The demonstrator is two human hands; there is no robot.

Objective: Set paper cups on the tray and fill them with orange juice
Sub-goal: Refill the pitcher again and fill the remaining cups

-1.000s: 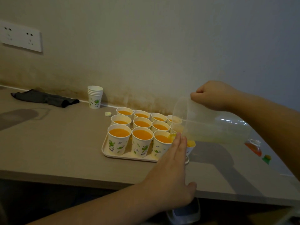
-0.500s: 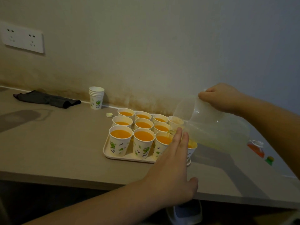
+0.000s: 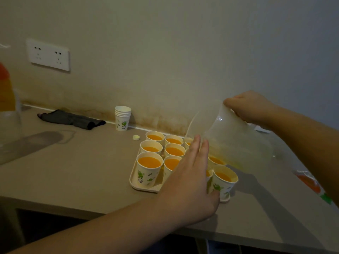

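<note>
A beige tray [image 3: 136,186] on the grey table carries several white paper cups with green prints, all holding orange juice; the front-left cup [image 3: 149,168] is nearly full. My right hand [image 3: 251,109] grips a clear plastic jug [image 3: 233,142], tipped steeply to the left above the tray's right side, with only a little juice left in it. The front-right cup [image 3: 224,181] stands under the jug. My left hand [image 3: 190,182] reaches over the tray's front with fingers stretched out flat, thumb near the front-right cup, hiding some cups.
A stack of spare paper cups [image 3: 122,117] stands by the wall, a small pale cap [image 3: 136,137] in front of it. A dark cloth [image 3: 71,119] lies at the left back. Another juice container [image 3: 7,114] shows at the far left edge, and an orange packet [image 3: 310,182] at the right.
The jug has tipped further and its rim has risen. My left hand has stayed stretched over the tray's front. The view has swung left, so the tray sits further right.
</note>
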